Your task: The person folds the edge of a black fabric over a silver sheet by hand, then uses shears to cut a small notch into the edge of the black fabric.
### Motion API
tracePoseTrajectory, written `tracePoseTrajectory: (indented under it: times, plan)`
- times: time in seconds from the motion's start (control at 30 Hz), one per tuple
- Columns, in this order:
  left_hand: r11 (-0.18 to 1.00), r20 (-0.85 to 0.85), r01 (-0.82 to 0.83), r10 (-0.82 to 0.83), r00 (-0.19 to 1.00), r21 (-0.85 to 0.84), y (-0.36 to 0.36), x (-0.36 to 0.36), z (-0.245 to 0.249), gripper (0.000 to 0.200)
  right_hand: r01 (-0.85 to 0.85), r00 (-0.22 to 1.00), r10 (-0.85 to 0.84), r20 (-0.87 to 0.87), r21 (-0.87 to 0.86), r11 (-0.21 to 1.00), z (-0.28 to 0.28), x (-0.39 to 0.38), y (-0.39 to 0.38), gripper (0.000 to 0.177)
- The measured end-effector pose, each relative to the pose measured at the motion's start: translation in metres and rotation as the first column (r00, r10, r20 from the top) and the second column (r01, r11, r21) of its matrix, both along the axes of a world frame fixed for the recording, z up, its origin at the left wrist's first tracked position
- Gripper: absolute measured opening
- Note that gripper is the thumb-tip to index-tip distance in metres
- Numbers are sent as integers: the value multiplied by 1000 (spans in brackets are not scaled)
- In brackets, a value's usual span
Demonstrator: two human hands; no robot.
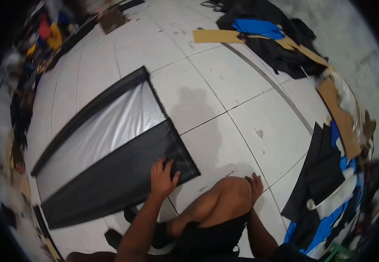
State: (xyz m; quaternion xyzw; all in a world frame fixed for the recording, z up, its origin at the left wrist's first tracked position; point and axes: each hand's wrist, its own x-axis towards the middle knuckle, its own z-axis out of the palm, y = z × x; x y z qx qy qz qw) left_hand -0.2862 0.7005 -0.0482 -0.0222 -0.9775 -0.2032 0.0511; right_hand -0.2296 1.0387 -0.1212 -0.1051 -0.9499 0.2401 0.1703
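My left hand (163, 178) lies palm down on a dark, folded panel of sheet material (115, 170), near its right-hand end, with the fingers spread. The sheet's silvery, wrinkled face (115, 115) shows between this wide dark panel and a narrower dark fold (89, 97) along its far side. Its right edge looks frayed. Beside my bent knee (235, 192) is my right hand (256, 187), low against the tiled floor. The knee covers part of it; the fingers that show are apart and hold nothing I can see.
Dark cloth (316, 174), blue material (327, 225) and brown cardboard (340, 115) are heaped on the right. Farther back lie black cloth (263, 52), a tan strip (215, 36) and a long grey strip (270, 81). Mixed colourful items (45, 35) line the left side of the white tiles (215, 83).
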Motion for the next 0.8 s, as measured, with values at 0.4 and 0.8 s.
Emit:
tracePoseTrajectory:
  times: [0.4, 0.8]
  plan:
    - [998, 96, 10, -4, 995, -58, -40, 20, -7, 43, 25, 966, 148, 214, -643, 765, 161, -73, -11, 28]
    - [999, 104, -40, 38, 994, 15, -25, 39, -18, 61, -331, 580, 557, 594, -453, 828, 55, -96, -148, 56]
